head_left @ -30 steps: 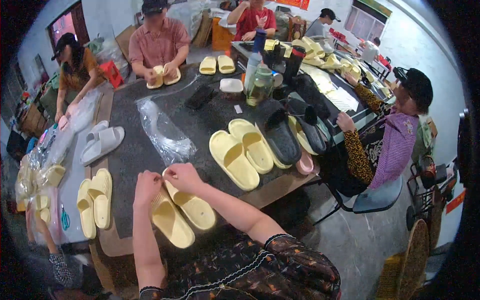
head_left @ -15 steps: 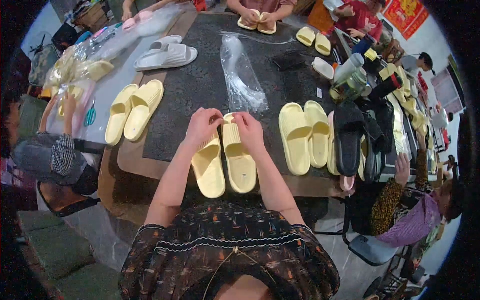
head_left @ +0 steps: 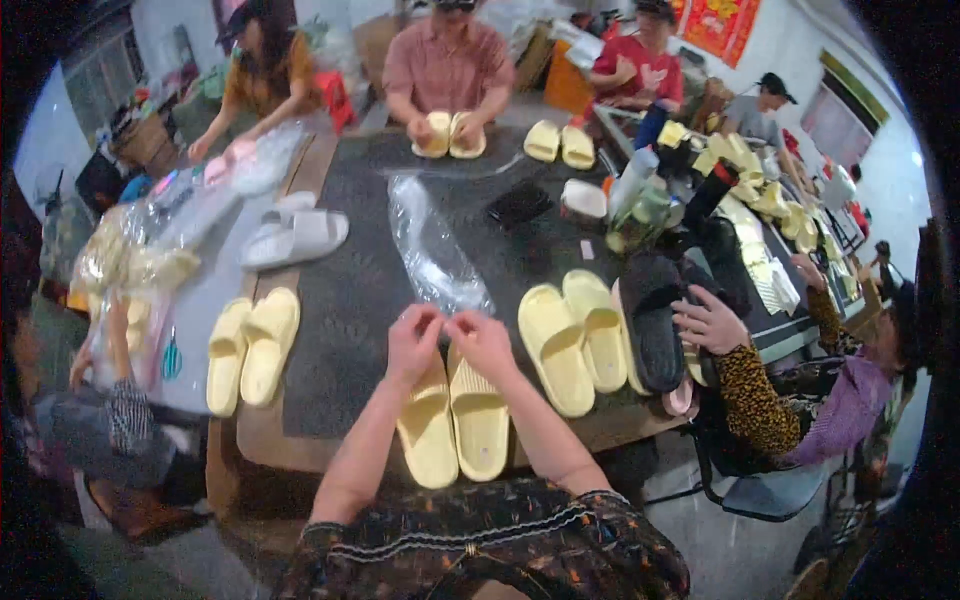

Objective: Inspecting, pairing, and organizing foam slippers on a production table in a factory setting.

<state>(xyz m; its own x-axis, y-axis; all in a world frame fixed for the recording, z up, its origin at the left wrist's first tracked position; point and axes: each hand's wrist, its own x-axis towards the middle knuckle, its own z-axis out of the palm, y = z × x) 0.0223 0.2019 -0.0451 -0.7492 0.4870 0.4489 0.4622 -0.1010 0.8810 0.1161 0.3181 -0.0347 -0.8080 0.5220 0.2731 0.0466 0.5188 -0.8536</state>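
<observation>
A pair of pale yellow slide slippers [head_left: 480, 430] lies before me, heels toward me and reaching over the table's near edge. My left hand [head_left: 412, 345] is closed at the toe of the left slipper. Fingers pinched, my right hand [head_left: 482, 343] closes at the toe of the right one. Both sets of fingertips almost meet, and my hands and wrists cover the toe ends and part of the ribbed straps. Just beyond my fingers lies a clear plastic bag [head_left: 432, 245].
Yellow slippers [head_left: 556, 345] stand on the right, beside a black slipper [head_left: 655, 325] that a co-worker's hand [head_left: 712, 320] reaches. More yellow slippers [head_left: 268, 345] and grey slippers [head_left: 300, 238] are at left. Bottles [head_left: 635, 195] stand at far right. Across the table, a person holds yellow slippers [head_left: 450, 135].
The view has tilted up, so the table sits lower in the picture. My hands have come closer together at the slipper toes. The right co-worker's hand has moved toward the black slipper.
</observation>
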